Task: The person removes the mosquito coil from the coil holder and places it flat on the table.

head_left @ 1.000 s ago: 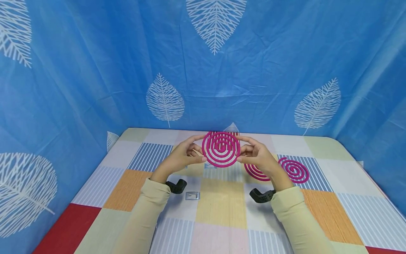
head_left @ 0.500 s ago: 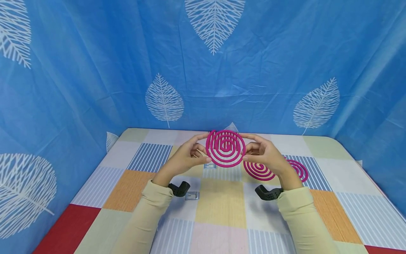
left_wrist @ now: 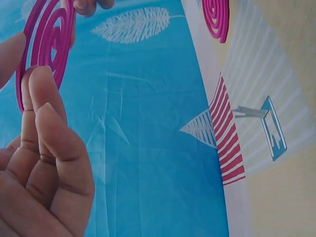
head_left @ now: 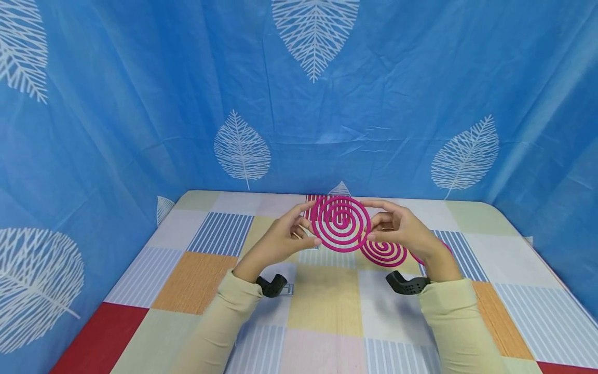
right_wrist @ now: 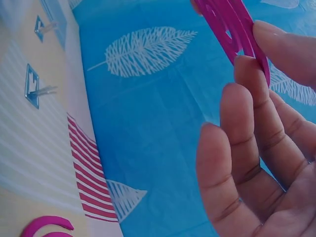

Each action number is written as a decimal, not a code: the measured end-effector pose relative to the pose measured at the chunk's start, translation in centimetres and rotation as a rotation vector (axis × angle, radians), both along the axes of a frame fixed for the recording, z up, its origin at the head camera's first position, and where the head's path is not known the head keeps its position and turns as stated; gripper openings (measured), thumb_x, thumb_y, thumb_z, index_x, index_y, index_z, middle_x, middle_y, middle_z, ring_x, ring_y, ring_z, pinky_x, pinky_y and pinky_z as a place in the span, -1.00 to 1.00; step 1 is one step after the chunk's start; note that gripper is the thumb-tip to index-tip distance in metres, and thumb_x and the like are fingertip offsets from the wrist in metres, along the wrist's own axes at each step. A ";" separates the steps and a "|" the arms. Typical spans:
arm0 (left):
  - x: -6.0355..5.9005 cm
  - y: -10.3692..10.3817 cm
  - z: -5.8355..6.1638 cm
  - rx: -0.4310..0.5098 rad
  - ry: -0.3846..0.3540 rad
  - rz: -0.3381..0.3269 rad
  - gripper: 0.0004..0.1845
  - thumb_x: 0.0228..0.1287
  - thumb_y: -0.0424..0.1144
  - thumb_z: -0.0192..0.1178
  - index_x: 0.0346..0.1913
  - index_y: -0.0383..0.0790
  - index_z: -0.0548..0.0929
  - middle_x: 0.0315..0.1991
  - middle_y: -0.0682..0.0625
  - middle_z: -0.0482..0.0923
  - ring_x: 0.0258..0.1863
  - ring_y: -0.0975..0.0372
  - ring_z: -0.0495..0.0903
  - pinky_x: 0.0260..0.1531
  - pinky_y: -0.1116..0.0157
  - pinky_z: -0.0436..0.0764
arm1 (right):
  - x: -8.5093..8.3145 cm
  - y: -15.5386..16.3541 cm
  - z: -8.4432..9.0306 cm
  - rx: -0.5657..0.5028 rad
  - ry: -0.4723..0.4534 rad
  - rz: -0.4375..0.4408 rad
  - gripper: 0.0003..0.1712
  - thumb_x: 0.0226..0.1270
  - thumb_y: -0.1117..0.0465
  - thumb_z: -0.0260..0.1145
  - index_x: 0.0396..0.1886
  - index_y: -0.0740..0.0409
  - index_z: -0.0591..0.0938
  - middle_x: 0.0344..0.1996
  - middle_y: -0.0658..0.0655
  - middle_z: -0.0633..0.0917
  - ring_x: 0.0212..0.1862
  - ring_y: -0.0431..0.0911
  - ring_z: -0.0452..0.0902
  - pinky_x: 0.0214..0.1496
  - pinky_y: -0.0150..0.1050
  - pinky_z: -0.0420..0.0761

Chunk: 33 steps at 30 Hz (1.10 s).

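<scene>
A magenta mosquito coil (head_left: 342,220) is held up, face toward the head camera, between both hands. My left hand (head_left: 280,239) grips its left edge with the thumb and fingers, and my right hand (head_left: 406,231) pinches the right edge. From the left wrist, the coil (left_wrist: 54,44) appears nearly edge-on, thumb on one side and fingertips on the other. In the right wrist view, thumb and index finger clasp the coil's rim (right_wrist: 252,49) while the other fingers curl loosely. A second coil (head_left: 383,249) lies on the table behind the right hand.
A third coil (head_left: 421,258) on the table is mostly covered by the right wrist. Small metal stands with upright tabs, one (left_wrist: 274,129) and another (right_wrist: 38,27), lie on the patchwork tablecloth (head_left: 327,301). A blue leaf-print curtain (head_left: 327,104) hangs behind the table.
Both hands have shifted to the right with the coil between them. The second coil on the table shows more now, and the third is more covered by the right wrist.
</scene>
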State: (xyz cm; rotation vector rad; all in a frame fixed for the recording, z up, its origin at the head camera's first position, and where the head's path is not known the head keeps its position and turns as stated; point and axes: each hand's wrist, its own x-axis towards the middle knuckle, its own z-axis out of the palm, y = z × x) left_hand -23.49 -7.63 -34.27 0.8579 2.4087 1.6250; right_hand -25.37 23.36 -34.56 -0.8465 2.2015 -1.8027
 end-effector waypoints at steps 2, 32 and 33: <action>0.1 0.2 -0.1 0.002 0.008 -0.003 -0.13 0.25 -0.32 0.39 0.55 -0.13 0.16 -0.18 -0.10 0.56 -0.28 0.21 0.69 -0.14 0.25 0.64 | 0.0 0.2 0.0 0.013 0.008 0.001 -0.21 0.22 0.48 0.39 0.45 0.18 0.36 -0.30 0.19 0.70 -0.21 -0.03 0.66 -0.10 -0.23 0.68; 1.2 3.0 -1.3 -0.080 -0.056 0.041 -0.10 0.22 -0.19 0.43 0.55 0.01 0.17 -0.16 -0.11 0.62 -0.30 0.23 0.63 -0.29 0.27 0.64 | 0.4 3.2 -1.9 0.072 -0.039 0.024 -0.26 0.27 0.46 0.36 0.43 0.32 0.31 -0.28 0.11 0.70 -0.24 -0.04 0.65 -0.15 -0.25 0.67; 1.3 3.1 -1.4 -0.082 -0.056 0.043 -0.10 0.22 -0.18 0.43 0.55 0.01 0.17 -0.17 -0.10 0.62 -0.31 0.24 0.63 -0.30 0.28 0.64 | 0.4 3.3 -2.0 0.070 -0.039 0.031 -0.26 0.27 0.47 0.35 0.42 0.32 0.31 -0.28 0.11 0.70 -0.24 -0.05 0.65 -0.16 -0.25 0.67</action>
